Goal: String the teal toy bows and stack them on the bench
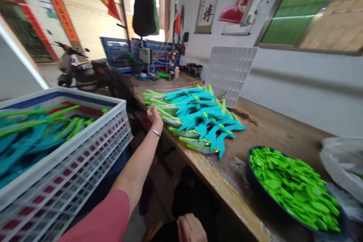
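Observation:
My left hand [155, 116] reaches to the left edge of a stack of turquoise and green plastic toy pieces [198, 111] on the table. Its fingers are curled at the green-edged ends of the stack; what lies inside them is hidden. These pieces have turquoise bodies, clear arms with green edges, and thin white strings across them. Low in the view, my right hand [192, 228] rests over my dark-clothed lap, fingers side by side and slightly bent, with nothing seen in it. The picture cuts off part of that hand.
A white crate [113, 132] with more such pieces stands at left. On the wooden table [283, 132] are a dark basin [249, 170] of bright green parts, a white bag [343, 159] and a translucent ribbed panel [231, 72]. A scooter [76, 68] is parked behind.

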A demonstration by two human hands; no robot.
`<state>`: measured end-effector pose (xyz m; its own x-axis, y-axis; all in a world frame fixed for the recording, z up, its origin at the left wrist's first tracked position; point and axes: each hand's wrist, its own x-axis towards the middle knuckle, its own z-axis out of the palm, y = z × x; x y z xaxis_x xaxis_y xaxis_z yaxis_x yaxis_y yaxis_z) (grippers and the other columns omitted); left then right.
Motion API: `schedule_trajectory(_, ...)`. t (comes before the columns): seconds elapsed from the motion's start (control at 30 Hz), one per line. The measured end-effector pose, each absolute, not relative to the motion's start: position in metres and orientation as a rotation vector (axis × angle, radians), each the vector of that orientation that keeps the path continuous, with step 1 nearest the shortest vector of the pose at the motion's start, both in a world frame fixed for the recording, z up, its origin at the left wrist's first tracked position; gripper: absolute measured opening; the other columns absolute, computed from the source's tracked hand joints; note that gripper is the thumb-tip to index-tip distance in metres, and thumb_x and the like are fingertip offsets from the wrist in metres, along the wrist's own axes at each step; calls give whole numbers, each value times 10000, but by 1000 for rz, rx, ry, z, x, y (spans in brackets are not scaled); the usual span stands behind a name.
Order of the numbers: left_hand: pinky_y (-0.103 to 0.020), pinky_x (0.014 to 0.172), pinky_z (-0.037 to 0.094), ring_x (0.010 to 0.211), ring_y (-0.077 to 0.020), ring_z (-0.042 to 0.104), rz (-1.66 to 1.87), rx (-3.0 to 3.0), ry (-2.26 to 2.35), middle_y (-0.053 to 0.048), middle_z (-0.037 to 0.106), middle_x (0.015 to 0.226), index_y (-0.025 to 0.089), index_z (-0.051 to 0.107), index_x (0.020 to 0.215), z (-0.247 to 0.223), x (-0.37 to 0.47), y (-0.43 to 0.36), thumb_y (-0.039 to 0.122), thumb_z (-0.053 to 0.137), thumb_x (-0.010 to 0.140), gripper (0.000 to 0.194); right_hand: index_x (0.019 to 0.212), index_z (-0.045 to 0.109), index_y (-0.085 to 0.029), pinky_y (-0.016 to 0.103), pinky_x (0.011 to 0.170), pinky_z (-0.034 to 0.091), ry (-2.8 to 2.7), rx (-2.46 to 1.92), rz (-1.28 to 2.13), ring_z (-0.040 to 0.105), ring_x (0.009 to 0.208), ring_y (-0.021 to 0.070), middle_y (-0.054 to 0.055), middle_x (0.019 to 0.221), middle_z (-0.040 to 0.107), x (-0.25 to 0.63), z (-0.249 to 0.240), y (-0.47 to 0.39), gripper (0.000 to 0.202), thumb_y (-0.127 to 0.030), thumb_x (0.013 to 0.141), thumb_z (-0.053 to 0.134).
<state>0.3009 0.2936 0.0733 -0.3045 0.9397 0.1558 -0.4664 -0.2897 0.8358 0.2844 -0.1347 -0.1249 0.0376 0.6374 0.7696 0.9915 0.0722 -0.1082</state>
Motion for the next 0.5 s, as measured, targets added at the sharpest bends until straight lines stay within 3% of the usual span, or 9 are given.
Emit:
schedule_trajectory(0.17, -292, 694, 545, 763, -148, 619, 1808, 1101, 1011, -10, 617, 896, 155, 626, 1026, 71, 225, 284, 177, 676, 859, 176, 964, 641, -191, 298, 671, 487, -1651, -1555, -502, 614, 667, 177, 26, 735, 639, 276, -123, -139, 168, -148, 1014, 486)
schedule_trajectory(0.27, -294, 749, 541, 821, -161, 624, 1782, 1354, 1034, -34, 630, 940, 172, 615, 999, 77, 176, 263, 119, 641, 794, 214, 968, 669, -216, 281, 699, 536, -1662, -1517, -154, 652, 715, 171, 27, 793, 675, 277, -111, -140, 154, -173, 1005, 527)
schedule_trajectory(0.33, -302, 775, 542, 876, -177, 629, 1723, 1552, 1013, -60, 646, 1004, 176, 621, 1016, 80, 150, 241, 131, 642, 796, 226, 1053, 682, -224, 292, 729, 581, -1412, -1519, 166, 694, 836, 197, 58, 928, 710, 289, -94, -129, 128, -278, 994, 581)
schedule_trajectory(0.37, -313, 794, 545, 914, -189, 632, 1675, 1656, 988, -72, 654, 1044, 179, 630, 1044, 81, 142, 227, 149, 658, 798, 249, 1127, 669, -222, 307, 741, 601, -1195, -1527, 320, 702, 920, 223, 83, 1031, 711, 299, -83, -119, 217, -363, 965, 631)
schedule_trajectory(0.43, -356, 863, 554, 1013, -225, 640, 1542, 1856, 900, -87, 669, 1133, 193, 653, 1118, 78, 134, 198, 199, 715, 787, 337, 1273, 592, -209, 327, 684, 625, -663, -1477, 491, 687, 1002, 269, 118, 1173, 672, 327, -55, -92, 593, -555, 819, 751)
schedule_trajectory(0.5, -426, 995, 526, 1148, -268, 624, 1400, 2010, 768, -98, 673, 1234, 211, 668, 1188, 74, 139, 171, 234, 777, 760, 442, 1415, 460, -246, 336, 747, 636, -346, -1351, 596, 645, 1124, 270, 119, 1393, 558, 358, -29, -60, 894, -625, 691, 823)
